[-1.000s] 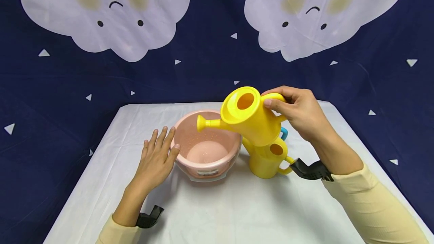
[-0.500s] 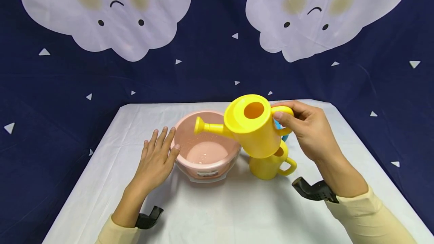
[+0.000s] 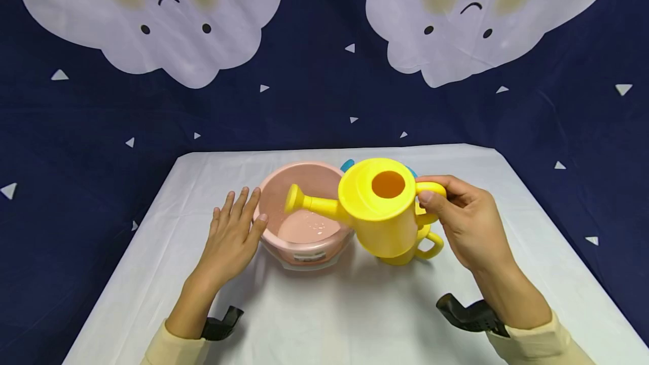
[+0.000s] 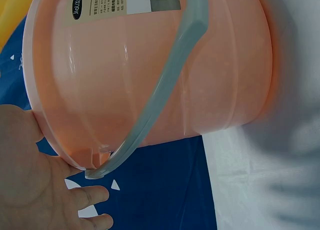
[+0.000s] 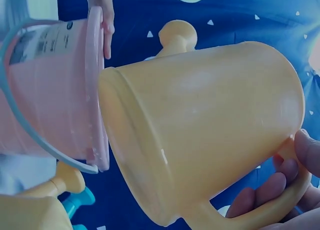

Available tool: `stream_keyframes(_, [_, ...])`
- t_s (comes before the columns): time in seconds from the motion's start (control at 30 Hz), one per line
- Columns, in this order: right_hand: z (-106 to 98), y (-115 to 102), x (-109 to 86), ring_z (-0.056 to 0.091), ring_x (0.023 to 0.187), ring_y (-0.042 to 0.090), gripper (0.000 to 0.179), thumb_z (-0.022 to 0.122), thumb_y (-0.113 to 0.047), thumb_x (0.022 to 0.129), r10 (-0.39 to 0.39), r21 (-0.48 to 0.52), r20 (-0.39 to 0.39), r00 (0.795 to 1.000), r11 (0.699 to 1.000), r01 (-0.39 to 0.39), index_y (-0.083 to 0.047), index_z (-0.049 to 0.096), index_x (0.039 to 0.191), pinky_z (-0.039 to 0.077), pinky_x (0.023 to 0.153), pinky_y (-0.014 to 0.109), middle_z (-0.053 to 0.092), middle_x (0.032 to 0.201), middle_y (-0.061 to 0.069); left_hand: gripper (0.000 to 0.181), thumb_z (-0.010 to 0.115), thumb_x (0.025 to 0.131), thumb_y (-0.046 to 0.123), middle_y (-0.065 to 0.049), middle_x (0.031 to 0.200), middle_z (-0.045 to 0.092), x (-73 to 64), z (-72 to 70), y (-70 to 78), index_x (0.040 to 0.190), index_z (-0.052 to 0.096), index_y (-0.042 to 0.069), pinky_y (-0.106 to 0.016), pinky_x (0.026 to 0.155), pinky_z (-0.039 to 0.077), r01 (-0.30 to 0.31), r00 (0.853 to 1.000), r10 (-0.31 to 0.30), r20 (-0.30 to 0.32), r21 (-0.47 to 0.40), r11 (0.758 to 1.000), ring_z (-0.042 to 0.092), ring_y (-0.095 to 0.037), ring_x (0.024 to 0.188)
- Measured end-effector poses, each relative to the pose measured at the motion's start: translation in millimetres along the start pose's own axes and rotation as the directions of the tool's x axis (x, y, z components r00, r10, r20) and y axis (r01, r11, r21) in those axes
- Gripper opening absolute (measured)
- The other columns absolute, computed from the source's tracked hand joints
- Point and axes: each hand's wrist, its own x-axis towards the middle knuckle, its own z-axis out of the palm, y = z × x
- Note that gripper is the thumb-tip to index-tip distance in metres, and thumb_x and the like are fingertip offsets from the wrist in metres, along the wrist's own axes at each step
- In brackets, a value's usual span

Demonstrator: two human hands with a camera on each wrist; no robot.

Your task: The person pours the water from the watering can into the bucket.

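My right hand (image 3: 471, 230) grips the handle of a yellow watering can (image 3: 387, 232), thumb on top and fingers curled through the loop. The can is raised off the table, nearly upright, its spout reaching over the pink bucket (image 3: 327, 253). My left hand (image 3: 233, 238) rests at the bucket's left rim, fingers straight and spread. In the left wrist view, the grey bail handle (image 4: 155, 109) hangs down the bucket's side. A little water (image 3: 318, 228) glints on the bucket's bottom. The held can partly hides a second yellow watering can (image 3: 431, 246) standing on the table.
Behind the held can, bits of a blue object (image 3: 347, 165) show; the right wrist view reveals its blue spout (image 5: 77, 201). A white cloth (image 3: 324, 320) covers the table. A dark blue curtain (image 3: 314, 123) with clouds hangs behind it.
My right hand has brought the watering can lower and closer to me, and the can has turned more upright. The left hand has stayed at the bucket rim.
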Motion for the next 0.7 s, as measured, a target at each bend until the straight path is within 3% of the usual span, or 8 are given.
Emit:
stream_keyframes(0.43, [-2.3, 11.7, -29.5, 0.065, 0.093, 0.017, 0.026, 0.044, 0.018, 0.09, -0.063, 0.146, 0.046, 0.997, 0.988, 0.055, 0.013, 0.059, 0.11, 0.055, 0.082, 0.024, 0.068, 0.104, 0.011, 0.061, 0.022, 0.1, 0.052, -0.012, 0.16, 0.009, -1.4, 0.1, 0.0, 0.153, 0.013, 0.023, -0.063, 0.114, -0.002, 0.011, 1.0, -0.011, 0.007, -0.002, 1.0, -0.004, -0.034, 0.148])
stream_keyframes(0.7, [-5.5, 21.8, -47.6, 0.064, 0.093, 0.012, 0.029, 0.044, 0.014, 0.092, 0.003, 0.101, 0.028, 1.0, 0.995, -0.006, 0.004, 0.063, 0.111, 0.054, 0.082, 0.022, 0.068, 0.105, 0.003, 0.061, 0.023, 0.1, 0.052, -0.013, 0.16, 0.01, -1.8, 0.5, 0.1, 0.153, 0.014, 0.022, -0.064, 0.114, -0.001, 0.006, 1.0, -0.006, 0.004, 0.004, 1.0, -0.003, -0.035, 0.148])
